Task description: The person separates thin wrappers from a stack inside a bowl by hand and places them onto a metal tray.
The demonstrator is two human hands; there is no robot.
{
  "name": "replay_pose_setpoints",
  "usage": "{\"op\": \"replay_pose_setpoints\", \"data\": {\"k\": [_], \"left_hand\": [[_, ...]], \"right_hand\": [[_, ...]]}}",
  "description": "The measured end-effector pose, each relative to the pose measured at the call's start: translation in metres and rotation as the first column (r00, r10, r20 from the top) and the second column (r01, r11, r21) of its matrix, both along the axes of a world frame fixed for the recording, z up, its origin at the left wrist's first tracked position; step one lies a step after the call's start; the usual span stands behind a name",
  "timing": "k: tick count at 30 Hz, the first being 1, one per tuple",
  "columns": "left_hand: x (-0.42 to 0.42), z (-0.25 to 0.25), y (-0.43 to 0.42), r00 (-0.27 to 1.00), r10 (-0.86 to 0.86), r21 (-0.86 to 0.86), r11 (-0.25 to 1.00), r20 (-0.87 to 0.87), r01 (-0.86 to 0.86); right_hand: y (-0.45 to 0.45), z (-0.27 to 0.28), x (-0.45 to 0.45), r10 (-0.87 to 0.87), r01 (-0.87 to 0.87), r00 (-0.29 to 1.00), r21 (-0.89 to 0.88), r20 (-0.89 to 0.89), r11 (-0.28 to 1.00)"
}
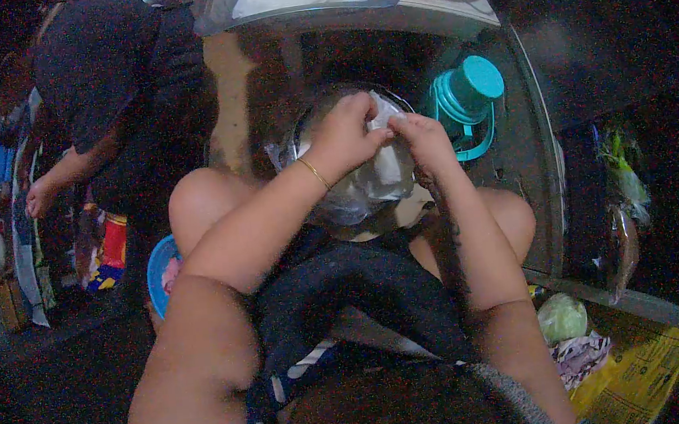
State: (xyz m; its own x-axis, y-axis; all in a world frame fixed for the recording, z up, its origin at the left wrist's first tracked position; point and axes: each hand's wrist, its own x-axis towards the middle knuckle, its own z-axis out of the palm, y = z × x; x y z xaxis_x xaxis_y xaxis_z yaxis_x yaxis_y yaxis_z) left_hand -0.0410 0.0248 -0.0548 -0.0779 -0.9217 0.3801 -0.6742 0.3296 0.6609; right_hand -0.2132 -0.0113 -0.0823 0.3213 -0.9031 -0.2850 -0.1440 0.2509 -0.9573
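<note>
A small white piece, like thin wrapper or plastic (382, 111), is pinched between my two hands. My left hand (349, 134), with a thin gold band on the wrist, has its fingers closed at the left side of that piece. At its right edge, my right hand (423, 143) holds it between thumb and fingers. Below both hands is a round metal bowl with clear plastic (346, 199) in it, between my knees. Some white stuff (388, 165) shows in the bowl; what it is cannot be made out.
Teal buckets (477, 81) stand right of the bowl. A clear tray (300, 12) with white contents is at the top. Another person's hand (47, 189) is at the left. A blue basin (159, 266) sits by my left knee. A cabbage (563, 318) lies lower right.
</note>
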Motion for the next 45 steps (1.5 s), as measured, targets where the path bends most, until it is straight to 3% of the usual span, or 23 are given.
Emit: {"op": "replay_pose_setpoints", "data": {"k": [3, 8, 12, 18, 21, 27, 30, 33, 34, 36, 37, 39, 42, 45], "left_hand": [[0.002, 0.0, -0.003, 0.999, -0.002, 0.053, 0.999, 0.032, 0.001], [0.002, 0.001, -0.001, 1.0, 0.018, 0.137, 0.99, -0.002, -0.018], [0.001, 0.001, 0.0, 0.999, 0.034, 0.187, 0.982, -0.011, -0.031], [-0.006, -0.009, 0.002, 0.981, 0.059, 0.008, 0.998, 0.185, -0.061], [-0.009, -0.012, 0.002, 0.985, 0.1, -0.094, 0.992, 0.142, -0.087], [-0.012, -0.016, 0.001, 0.982, 0.184, -0.041, 0.982, -0.032, -0.185], [-0.013, -0.018, 0.001, 0.949, 0.2, 0.153, 0.974, -0.245, -0.166], [-0.01, -0.026, -0.001, 0.895, 0.246, 0.217, 0.961, -0.373, -0.174], [-0.009, -0.033, -0.003, 0.896, 0.242, 0.244, 0.957, -0.373, -0.157], [-0.007, -0.039, -0.006, 0.898, 0.235, 0.298, 0.947, -0.373, -0.124], [-0.008, -0.038, -0.005, 0.903, 0.202, 0.27, 0.957, -0.378, -0.101], [-0.011, -0.034, -0.003, 0.912, 0.136, 0.216, 0.975, -0.386, -0.053], [-0.011, -0.036, -0.004, 0.911, 0.07, 0.144, 0.989, -0.406, -0.011], [-0.012, -0.041, -0.009, 0.859, 0.094, 0.185, 0.983, -0.504, 0.001]], "right_hand": [[0.01, 0.017, 0.004, -0.036, 0.037, 0.999, -0.034, 0.024, 0.999], [0.008, 0.014, 0.003, -0.023, -0.077, 0.957, -0.329, -0.289, 0.941], [0.017, 0.021, 0.009, -0.202, -0.114, 0.866, -0.574, -0.457, 0.811], [0.024, 0.029, 0.016, -0.25, -0.139, 0.811, -0.59, -0.529, 0.796], [0.026, 0.035, 0.017, -0.264, -0.152, 0.786, -0.587, -0.56, 0.795], [0.02, 0.031, 0.011, -0.203, -0.176, 0.794, -0.536, -0.573, 0.826], [0.008, 0.014, 0.008, -0.179, -0.014, 0.875, -0.392, -0.45, 0.92], [0.002, 0.019, 0.0, -0.122, 0.042, 0.889, -0.188, -0.442, 0.981], [-0.004, 0.009, -0.005, -0.097, -0.121, 0.831, -0.348, -0.548, 0.93], [-0.012, -0.01, -0.01, -0.124, -0.468, 0.671, -0.548, -0.731, 0.693], [-0.01, -0.012, -0.007, -0.077, -0.274, 0.811, -0.493, -0.58, 0.826], [0.0, -0.011, 0.004, -0.113, 0.072, 0.973, -0.201, -0.2, 0.977], [0.007, -0.004, 0.01, -0.141, 0.091, 0.982, -0.338, -0.124, 0.937], [0.008, 0.003, 0.01, -0.197, 0.109, 0.953, -0.348, -0.229, 0.931]]}}
